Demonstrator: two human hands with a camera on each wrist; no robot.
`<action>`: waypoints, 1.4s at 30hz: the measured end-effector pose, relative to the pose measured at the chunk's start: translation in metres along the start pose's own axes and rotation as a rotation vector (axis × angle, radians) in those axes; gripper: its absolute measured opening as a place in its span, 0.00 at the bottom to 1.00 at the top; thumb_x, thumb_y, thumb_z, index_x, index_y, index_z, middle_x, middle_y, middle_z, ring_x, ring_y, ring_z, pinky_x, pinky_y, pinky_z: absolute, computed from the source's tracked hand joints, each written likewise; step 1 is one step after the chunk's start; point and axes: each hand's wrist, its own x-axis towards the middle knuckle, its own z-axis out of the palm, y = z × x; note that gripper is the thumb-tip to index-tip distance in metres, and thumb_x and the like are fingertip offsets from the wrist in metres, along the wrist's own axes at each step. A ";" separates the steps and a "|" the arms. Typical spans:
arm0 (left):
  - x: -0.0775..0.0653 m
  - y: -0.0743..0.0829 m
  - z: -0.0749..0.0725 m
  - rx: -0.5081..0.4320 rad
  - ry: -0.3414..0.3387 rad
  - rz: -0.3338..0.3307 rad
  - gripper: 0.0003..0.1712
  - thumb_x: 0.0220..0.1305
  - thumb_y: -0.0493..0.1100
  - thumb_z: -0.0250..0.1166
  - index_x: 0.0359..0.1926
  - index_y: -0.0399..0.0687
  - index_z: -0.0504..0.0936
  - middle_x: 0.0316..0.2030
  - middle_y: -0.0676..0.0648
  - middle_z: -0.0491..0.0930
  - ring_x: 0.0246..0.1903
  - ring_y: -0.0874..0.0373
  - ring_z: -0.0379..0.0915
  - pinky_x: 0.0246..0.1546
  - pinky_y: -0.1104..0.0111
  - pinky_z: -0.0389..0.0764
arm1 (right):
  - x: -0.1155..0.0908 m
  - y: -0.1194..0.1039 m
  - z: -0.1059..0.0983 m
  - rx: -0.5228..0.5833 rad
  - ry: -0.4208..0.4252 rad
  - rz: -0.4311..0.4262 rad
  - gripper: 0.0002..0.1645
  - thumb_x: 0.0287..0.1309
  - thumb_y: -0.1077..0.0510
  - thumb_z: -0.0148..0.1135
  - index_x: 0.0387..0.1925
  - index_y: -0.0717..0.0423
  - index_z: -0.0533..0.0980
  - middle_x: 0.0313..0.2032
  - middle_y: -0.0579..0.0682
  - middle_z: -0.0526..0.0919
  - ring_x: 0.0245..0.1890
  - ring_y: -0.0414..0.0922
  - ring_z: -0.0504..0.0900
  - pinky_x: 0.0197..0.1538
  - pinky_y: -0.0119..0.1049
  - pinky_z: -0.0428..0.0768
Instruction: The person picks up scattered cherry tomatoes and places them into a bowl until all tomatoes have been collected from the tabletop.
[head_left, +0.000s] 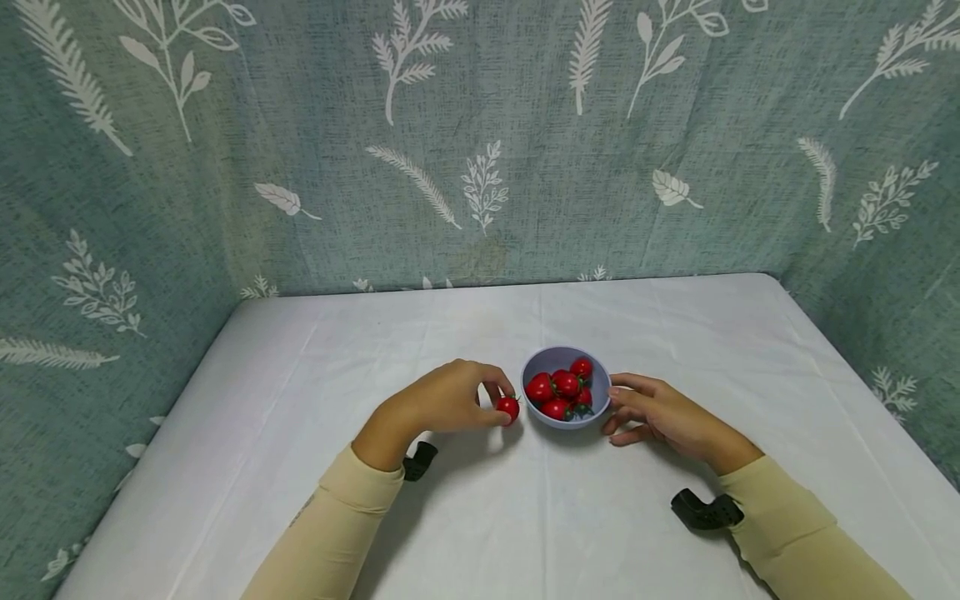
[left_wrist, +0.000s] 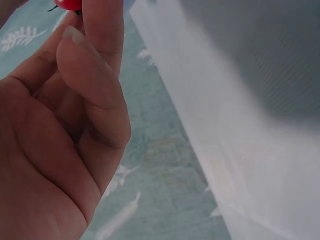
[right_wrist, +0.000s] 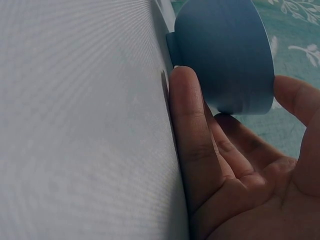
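Note:
My left hand (head_left: 453, 396) pinches a red cherry tomato (head_left: 508, 407) between thumb and fingers, just left of the bowl. At the top of the left wrist view, only the lower part of that cherry tomato (left_wrist: 69, 4) shows, partly cut off by the frame. A lavender-blue bowl (head_left: 564, 423) stands upright on the table with several cherry tomatoes (head_left: 557, 408) inside, some with green stems. On the bowl's right side rests my right hand (head_left: 663, 417), its thumb at the rim. Fairly straight fingers lie low beside the bowl wall in the right wrist view.
A white cloth covers the table (head_left: 337, 350) under both hands. Behind it and along the sides hangs a green curtain (head_left: 315, 125) with white leaf prints. A black strap piece (head_left: 705, 510) sticks out beside the right sleeve, another (head_left: 420, 461) by the left.

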 end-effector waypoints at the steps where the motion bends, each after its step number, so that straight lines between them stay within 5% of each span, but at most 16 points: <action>1: -0.001 0.001 -0.002 -0.003 0.007 -0.001 0.11 0.60 0.50 0.72 0.44 0.64 0.84 0.35 0.62 0.82 0.29 0.64 0.78 0.34 0.67 0.78 | 0.000 0.000 0.000 -0.002 0.000 0.001 0.37 0.76 0.49 0.49 0.72 0.70 0.53 0.43 0.51 0.84 0.42 0.43 0.86 0.46 0.39 0.86; 8: -0.001 0.008 -0.008 0.000 0.083 0.029 0.14 0.61 0.48 0.71 0.48 0.61 0.83 0.38 0.60 0.82 0.26 0.63 0.76 0.30 0.69 0.77 | 0.000 0.001 0.001 -0.006 -0.002 0.003 0.37 0.76 0.49 0.49 0.73 0.70 0.52 0.43 0.51 0.83 0.43 0.43 0.86 0.46 0.40 0.86; 20: 0.023 0.025 0.001 0.055 0.216 0.085 0.23 0.63 0.47 0.69 0.59 0.57 0.78 0.43 0.58 0.83 0.24 0.65 0.75 0.25 0.70 0.75 | -0.001 0.000 0.003 -0.001 -0.008 -0.008 0.37 0.77 0.50 0.48 0.73 0.71 0.52 0.43 0.51 0.83 0.43 0.44 0.85 0.46 0.40 0.86; 33: 0.045 0.029 0.006 0.080 0.235 0.052 0.18 0.64 0.48 0.69 0.55 0.58 0.79 0.45 0.55 0.85 0.25 0.61 0.73 0.27 0.70 0.74 | 0.000 0.000 0.001 0.005 -0.002 0.002 0.37 0.76 0.50 0.49 0.73 0.70 0.53 0.42 0.52 0.84 0.42 0.44 0.85 0.46 0.40 0.86; 42: 0.051 0.028 0.009 0.085 0.216 0.028 0.19 0.64 0.47 0.69 0.55 0.57 0.80 0.46 0.53 0.85 0.41 0.53 0.81 0.34 0.65 0.75 | -0.001 -0.001 0.000 0.022 0.002 0.007 0.37 0.76 0.51 0.49 0.73 0.70 0.53 0.42 0.53 0.84 0.42 0.44 0.85 0.45 0.40 0.86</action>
